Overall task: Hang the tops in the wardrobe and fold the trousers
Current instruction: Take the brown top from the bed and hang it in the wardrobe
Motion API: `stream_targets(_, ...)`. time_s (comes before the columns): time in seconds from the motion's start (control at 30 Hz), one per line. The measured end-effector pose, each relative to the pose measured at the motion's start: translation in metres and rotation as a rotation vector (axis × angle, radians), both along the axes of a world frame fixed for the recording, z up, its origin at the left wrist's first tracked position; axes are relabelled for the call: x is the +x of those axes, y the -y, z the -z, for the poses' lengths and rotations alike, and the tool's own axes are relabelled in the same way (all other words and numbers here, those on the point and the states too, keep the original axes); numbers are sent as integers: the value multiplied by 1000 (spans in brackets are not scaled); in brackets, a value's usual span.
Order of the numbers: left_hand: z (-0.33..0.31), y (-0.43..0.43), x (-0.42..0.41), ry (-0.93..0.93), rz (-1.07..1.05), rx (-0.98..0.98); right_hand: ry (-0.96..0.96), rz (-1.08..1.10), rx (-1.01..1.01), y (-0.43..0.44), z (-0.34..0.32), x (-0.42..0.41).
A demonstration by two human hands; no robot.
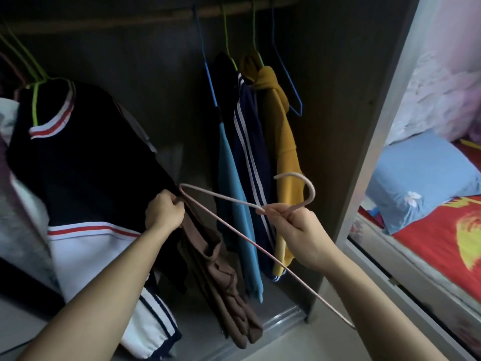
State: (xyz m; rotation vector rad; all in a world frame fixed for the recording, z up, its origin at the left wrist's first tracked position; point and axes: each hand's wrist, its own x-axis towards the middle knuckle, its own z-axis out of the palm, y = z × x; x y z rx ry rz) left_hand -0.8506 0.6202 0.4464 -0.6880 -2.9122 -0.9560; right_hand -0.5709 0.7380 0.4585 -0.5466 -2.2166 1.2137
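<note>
A person stands at an open wardrobe (325, 100), fitting a pink hanger (223, 196) into a brown garment (221, 277). The right hand (304, 235) pinches the hanger at its neck, just below the hook, fingers curled round the wire. The left hand (164, 212) is closed over the hanger's far corner and the top edge of the garment, which hangs limp from that fist toward the floor (286, 345).

The step appears to be threading the hanger's shoulder into the garment. It likely goes best if the right hand holds the hanger level while the left works the cloth along the wire, then seats the second shoulder before lifting the hook to the rail (161, 18); soft fabric may slip off a tilted wire.

On the rail hang a blue top (231, 178), a striped navy jacket (250, 142), a mustard hoodie (283, 142) and a bare blue hanger (286, 71). A black jacket (86, 157) hangs at left. Past the door frame (385, 113), a bed (429, 235) carries a blue pillow (421, 178).
</note>
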Motion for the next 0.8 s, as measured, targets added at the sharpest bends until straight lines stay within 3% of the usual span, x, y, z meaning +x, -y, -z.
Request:
stream_targets(0.2, 1, 6, -1, -65, 11, -9, 137, -91, 49, 6, 7, -6)
stream_targets(0.47, -27, -4, 50, -155, 349, 117, 174, -47, -59, 23, 14, -62)
stream_targets(0.63, -40, 4, 38, -403, 367, -43, 47, 1, -218, 18, 1, -61)
stream_targets(0.8, -42, 11, 18, -319, 398, -105, -17, -104, -257, 13, -20, -54)
